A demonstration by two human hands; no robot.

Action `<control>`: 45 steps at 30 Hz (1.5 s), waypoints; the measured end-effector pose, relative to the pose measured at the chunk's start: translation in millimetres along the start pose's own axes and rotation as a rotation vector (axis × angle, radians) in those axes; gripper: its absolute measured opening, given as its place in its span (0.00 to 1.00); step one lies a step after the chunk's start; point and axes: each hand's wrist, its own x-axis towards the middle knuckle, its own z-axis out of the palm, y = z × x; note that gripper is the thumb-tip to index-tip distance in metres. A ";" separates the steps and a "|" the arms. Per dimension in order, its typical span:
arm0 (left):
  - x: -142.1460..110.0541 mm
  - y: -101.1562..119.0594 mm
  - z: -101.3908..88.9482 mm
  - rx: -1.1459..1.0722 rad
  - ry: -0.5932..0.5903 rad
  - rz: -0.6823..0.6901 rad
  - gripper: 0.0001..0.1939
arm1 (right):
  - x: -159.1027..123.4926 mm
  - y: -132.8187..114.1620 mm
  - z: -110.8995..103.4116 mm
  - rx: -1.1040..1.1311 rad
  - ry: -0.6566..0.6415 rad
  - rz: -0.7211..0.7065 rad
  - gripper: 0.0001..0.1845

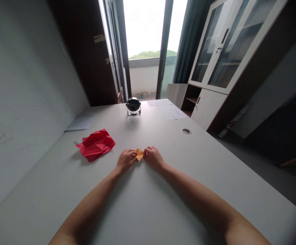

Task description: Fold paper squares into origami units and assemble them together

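Note:
A small piece of folded orange paper (pixel 139 155) lies between my two hands at the middle of the white table (pixel 135 194). My left hand (pixel 126 160) grips its left corner with the fingers closed. On the other side, my right hand (pixel 153 156) pinches the right corner, its fingers curled. The paper has a diamond-like outline with creases, and its corners are partly hidden by my fingers. To the left of my left hand sits a larger, creased red paper (pixel 96 145), touched by neither hand.
A round black device on a metal stand (pixel 133 106) stands at the far edge. Paper sheets (pixel 172 111) lie at the back right, another sheet (pixel 80 122) by the left wall. A cable hole (pixel 186 131) is at right; a white cabinet (pixel 209 107) stands beyond.

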 end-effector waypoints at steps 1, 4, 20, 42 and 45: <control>0.0 0.3 -0.6 0.020 -0.010 0.004 0.09 | -0.3 -1.1 -0.8 -0.025 -0.003 0.001 0.04; 0.1 1.2 -2.8 0.095 -0.035 0.006 0.05 | -1.2 -4.4 -4.7 -0.082 -0.015 0.013 0.03; -1.4 -1.4 -3.2 0.178 -0.018 -0.039 0.14 | -1.3 -0.6 -1.2 0.026 -0.008 -0.039 0.08; 0.0 1.4 -3.3 0.195 -0.058 0.131 0.04 | -3.8 -18.4 -11.3 -0.117 -0.058 -0.038 0.04; 1.0 2.0 -2.1 0.146 -0.088 0.174 0.05 | -3.9 -17.1 -10.7 -0.120 -0.067 -0.011 0.05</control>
